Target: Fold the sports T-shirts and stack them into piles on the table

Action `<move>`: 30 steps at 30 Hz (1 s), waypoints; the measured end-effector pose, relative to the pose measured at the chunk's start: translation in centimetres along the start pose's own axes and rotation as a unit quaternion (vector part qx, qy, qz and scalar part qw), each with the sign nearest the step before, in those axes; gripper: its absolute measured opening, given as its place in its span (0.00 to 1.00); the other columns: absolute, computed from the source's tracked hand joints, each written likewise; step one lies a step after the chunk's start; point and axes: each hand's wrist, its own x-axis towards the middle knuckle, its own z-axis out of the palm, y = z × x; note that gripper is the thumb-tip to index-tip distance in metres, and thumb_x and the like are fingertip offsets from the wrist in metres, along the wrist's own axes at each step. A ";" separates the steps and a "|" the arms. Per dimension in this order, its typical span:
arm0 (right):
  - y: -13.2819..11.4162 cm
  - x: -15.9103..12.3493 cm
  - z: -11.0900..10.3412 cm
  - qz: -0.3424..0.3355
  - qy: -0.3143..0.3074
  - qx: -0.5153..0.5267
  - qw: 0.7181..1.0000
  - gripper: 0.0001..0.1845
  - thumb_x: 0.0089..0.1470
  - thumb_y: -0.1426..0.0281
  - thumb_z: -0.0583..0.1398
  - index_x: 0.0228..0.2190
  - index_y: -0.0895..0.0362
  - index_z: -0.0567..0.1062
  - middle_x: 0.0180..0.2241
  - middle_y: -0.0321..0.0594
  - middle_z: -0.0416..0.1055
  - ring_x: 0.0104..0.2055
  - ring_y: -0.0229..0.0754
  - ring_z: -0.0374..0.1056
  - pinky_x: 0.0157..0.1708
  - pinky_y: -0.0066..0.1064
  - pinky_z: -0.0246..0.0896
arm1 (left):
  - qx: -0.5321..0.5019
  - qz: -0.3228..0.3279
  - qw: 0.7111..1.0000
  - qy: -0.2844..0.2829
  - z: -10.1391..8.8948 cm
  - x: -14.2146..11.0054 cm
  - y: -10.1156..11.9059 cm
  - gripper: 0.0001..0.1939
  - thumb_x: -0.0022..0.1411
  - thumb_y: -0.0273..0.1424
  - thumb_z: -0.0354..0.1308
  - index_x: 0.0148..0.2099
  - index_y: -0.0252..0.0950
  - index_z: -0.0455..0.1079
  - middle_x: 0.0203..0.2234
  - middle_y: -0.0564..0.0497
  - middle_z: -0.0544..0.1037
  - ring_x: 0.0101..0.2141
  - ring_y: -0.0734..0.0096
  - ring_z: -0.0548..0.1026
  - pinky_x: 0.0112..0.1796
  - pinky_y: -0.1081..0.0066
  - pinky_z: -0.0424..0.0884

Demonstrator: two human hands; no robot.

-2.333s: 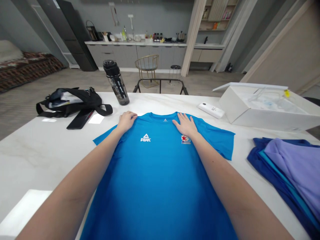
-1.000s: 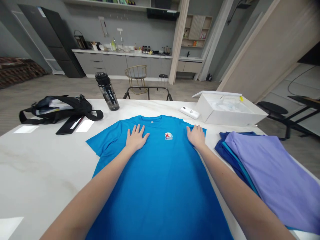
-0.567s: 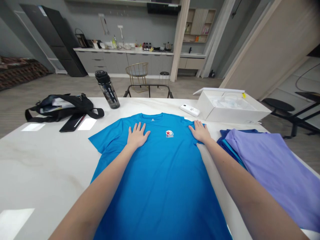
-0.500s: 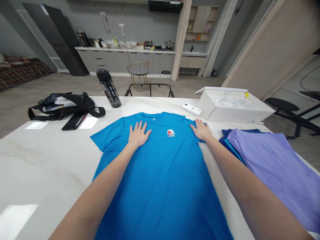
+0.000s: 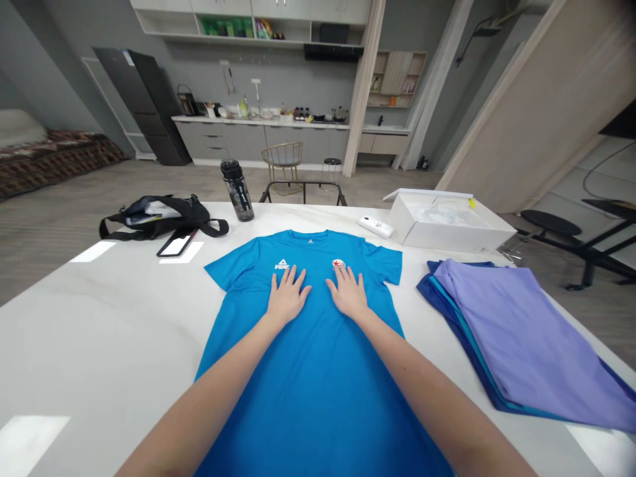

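Note:
A blue T-shirt [image 5: 313, 358] lies spread face up on the white table, its collar toward the far edge and both sleeves out to the sides. My left hand [image 5: 287, 298] rests flat on the chest just below a white logo, fingers spread. Across from it, my right hand [image 5: 348, 293] also lies flat with fingers apart, its tips partly covering a round badge with a red star. Neither hand grips the cloth. The shirt's lower end runs out of view at the bottom, and my forearms hide parts of its sides.
Folded clothes with a lavender garment [image 5: 517, 331] on top lie at the right. Behind them stands an open white box [image 5: 447, 232], beside a white handheld device [image 5: 376, 226]. Toward the back left are a dark bottle [image 5: 238, 192], a black bag [image 5: 173, 215] and a phone [image 5: 176, 243].
My right hand has moved left from the right sleeve onto the chest badge. My left hand has slid slightly down, uncovering the white logo. The camera view has tilted up.

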 end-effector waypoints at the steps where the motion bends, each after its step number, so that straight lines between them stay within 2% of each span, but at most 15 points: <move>1: 0.3 -0.9 0.1 0.016 -0.002 -0.006 1.000 0.39 0.68 0.46 0.39 0.72 0.53 0.49 0.74 0.43 0.41 0.75 0.54 0.36 0.69 0.60 0.28 | -0.005 -0.003 1.000 -0.005 -0.1 -0.9 0.0 0.33 0.73 0.52 0.35 0.74 0.48 0.51 0.73 0.49 0.50 0.72 0.53 0.47 0.68 0.43 0.42; 4: 2.3 -2.9 -0.7 0.051 0.013 -0.015 0.998 0.39 0.69 0.47 0.39 0.72 0.53 0.49 0.74 0.43 0.38 0.75 0.55 0.34 0.69 0.60 0.28 | -0.010 -0.024 1.000 0.006 -0.7 -3.3 -0.2 0.34 0.73 0.52 0.33 0.75 0.46 0.48 0.73 0.48 0.48 0.72 0.53 0.46 0.68 0.43 0.43; 7: 4.1 -5.2 -2.0 0.055 0.030 -0.013 0.998 0.39 0.69 0.50 0.38 0.71 0.57 0.50 0.74 0.45 0.39 0.75 0.52 0.35 0.70 0.53 0.34 | -0.001 -0.047 0.999 0.024 -1.3 -5.6 0.0 0.34 0.74 0.50 0.34 0.76 0.45 0.47 0.74 0.47 0.46 0.72 0.53 0.46 0.68 0.43 0.44; 10: 4.6 -8.7 -2.8 0.048 0.063 -0.016 0.997 0.38 0.70 0.52 0.39 0.71 0.60 0.52 0.74 0.46 0.40 0.75 0.52 0.35 0.71 0.50 0.35 | 0.010 -0.046 0.998 0.028 -1.7 -8.5 0.6 0.33 0.74 0.50 0.34 0.75 0.46 0.47 0.74 0.48 0.46 0.72 0.52 0.46 0.67 0.42 0.44; 13: 4.5 -13.1 -2.5 0.056 0.087 -0.009 0.995 0.40 0.69 0.50 0.39 0.71 0.62 0.51 0.74 0.48 0.40 0.75 0.53 0.34 0.71 0.49 0.35 | 0.016 -0.026 0.999 0.039 -1.7 -11.8 1.4 0.34 0.74 0.51 0.33 0.75 0.47 0.48 0.74 0.49 0.46 0.72 0.54 0.45 0.68 0.42 0.42; 18: 4.9 -18.8 -1.3 0.037 0.044 -0.016 0.998 0.44 0.67 0.46 0.41 0.71 0.63 0.51 0.73 0.50 0.44 0.75 0.53 0.40 0.71 0.48 0.35 | 0.005 -0.013 1.000 -0.008 -1.5 -16.0 2.5 0.35 0.72 0.54 0.33 0.75 0.48 0.49 0.73 0.49 0.49 0.72 0.53 0.47 0.68 0.42 0.43; 22: 5.8 -20.2 -1.5 0.030 0.023 -0.037 0.999 0.45 0.67 0.46 0.41 0.70 0.67 0.52 0.72 0.52 0.45 0.74 0.52 0.40 0.72 0.46 0.33 | 0.002 -0.029 1.000 -0.011 -1.9 -17.6 2.9 0.36 0.72 0.54 0.33 0.75 0.46 0.48 0.73 0.49 0.47 0.72 0.54 0.45 0.68 0.43 0.43; 26: 7.0 -20.3 -2.4 0.008 0.003 -0.047 0.999 0.45 0.67 0.45 0.41 0.71 0.66 0.51 0.73 0.49 0.43 0.75 0.50 0.39 0.72 0.43 0.32 | -0.001 -0.034 0.999 -0.024 -2.2 -19.3 3.1 0.37 0.72 0.55 0.30 0.75 0.47 0.48 0.73 0.48 0.47 0.72 0.53 0.45 0.67 0.41 0.41; 30: 8.0 -20.1 -3.2 -0.002 -0.026 -0.051 0.998 0.44 0.68 0.46 0.39 0.71 0.63 0.50 0.73 0.47 0.42 0.75 0.48 0.38 0.72 0.43 0.30 | 0.000 -0.042 0.999 -0.027 -2.1 -20.5 4.3 0.38 0.71 0.55 0.31 0.76 0.45 0.47 0.73 0.47 0.47 0.72 0.51 0.44 0.67 0.40 0.40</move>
